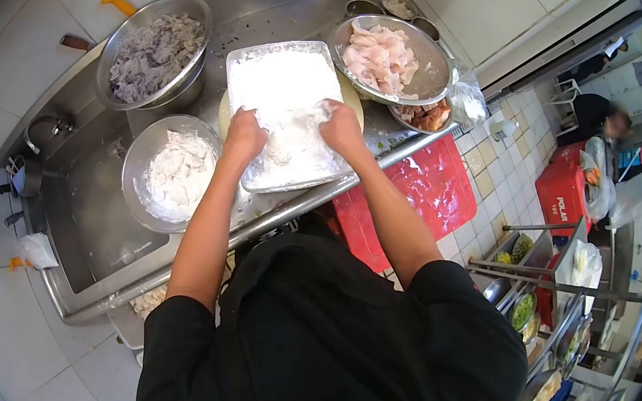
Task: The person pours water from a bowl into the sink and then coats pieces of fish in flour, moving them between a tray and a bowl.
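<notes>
The white tray's point(298, 183) near edge sat just behind the steel counter's raised front rim point(266, 223), leaving little room toward the body. A bowl of floured pieces point(179, 168) stood close on the left, and a metal bowl of pale raw meat point(379, 61) crowded the far right corner (whether it touched the tray was hard to tell). The flour point(282, 82) lay under and between both hands, heaped deeper toward the far end. The left hand point(246, 134) was curled narrow at the tray's left side; the right hand point(341, 127), also curled, was at the right side, slightly blurred. What either gripped could not be told. Both forearms reached forward, angling inward.
</notes>
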Demonstrator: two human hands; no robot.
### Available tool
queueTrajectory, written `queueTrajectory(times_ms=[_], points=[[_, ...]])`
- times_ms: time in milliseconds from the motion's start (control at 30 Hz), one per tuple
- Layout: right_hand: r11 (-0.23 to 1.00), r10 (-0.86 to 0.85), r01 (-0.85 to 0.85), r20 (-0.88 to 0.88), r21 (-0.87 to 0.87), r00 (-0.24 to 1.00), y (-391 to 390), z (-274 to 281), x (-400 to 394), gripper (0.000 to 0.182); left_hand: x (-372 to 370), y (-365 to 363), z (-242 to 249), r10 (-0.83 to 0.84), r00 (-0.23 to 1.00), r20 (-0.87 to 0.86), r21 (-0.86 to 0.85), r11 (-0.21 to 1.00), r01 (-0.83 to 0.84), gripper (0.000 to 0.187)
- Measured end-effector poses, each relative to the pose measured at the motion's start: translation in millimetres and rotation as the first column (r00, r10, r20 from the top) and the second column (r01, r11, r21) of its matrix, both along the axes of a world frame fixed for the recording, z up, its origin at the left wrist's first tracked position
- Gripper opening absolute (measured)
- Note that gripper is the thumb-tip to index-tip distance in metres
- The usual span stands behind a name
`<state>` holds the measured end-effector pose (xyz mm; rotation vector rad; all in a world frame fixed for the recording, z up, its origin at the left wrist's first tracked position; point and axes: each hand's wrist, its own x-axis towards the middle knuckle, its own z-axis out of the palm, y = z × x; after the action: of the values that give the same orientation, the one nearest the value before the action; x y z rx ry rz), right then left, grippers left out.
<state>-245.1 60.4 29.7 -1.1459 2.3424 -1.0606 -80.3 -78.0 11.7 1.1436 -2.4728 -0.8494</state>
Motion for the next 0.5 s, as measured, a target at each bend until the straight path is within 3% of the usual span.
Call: queueTrajectory(times_ms=[100,133,167,267,333,400,500], points=[[0.977,0.015,0.013,0.132,-0.211,0.991,-9,1,-15,0.038,5,-2,22,0.072,0.982,-0.173,0.253,0.967,-0.027,0.032],[0.963,0.030,0.015,0.164,-0.269,0.986,-13,6,-15,0.039,5,-6,19,0.053,0.982,-0.183,0.244,0.970,-0.007,0.031],[0.964,0.013,0.000,0.048,-0.267,0.999,-17,10,-14,0.041,4,-12,15,0.035,0.981,-0.193,0.235,0.972,0.011,0.030],[0.998,0.041,-0.036,-0.097,0.052,0.994,-30,33,5,0.044,7,-21,29,0.043,0.976,-0.211,0.323,0.946,0.028,0.029],[0.918,0.325,-0.249,-0.227,0.308,0.918,-49,-22,-6,0.049,9,-24,33,0.114,0.963,-0.246,0.451,0.892,0.010,0.027],[0.912,0.240,-0.153,-0.190,0.381,0.952,-53,-28,6,0.048,9,-28,26,0.231,0.928,-0.293,0.598,0.801,-0.010,0.026],[0.942,0.138,-0.097,-0.107,0.320,0.985,-41,0,16,0.047,12,-27,29,0.258,0.928,-0.269,0.571,0.818,-0.062,0.027]])
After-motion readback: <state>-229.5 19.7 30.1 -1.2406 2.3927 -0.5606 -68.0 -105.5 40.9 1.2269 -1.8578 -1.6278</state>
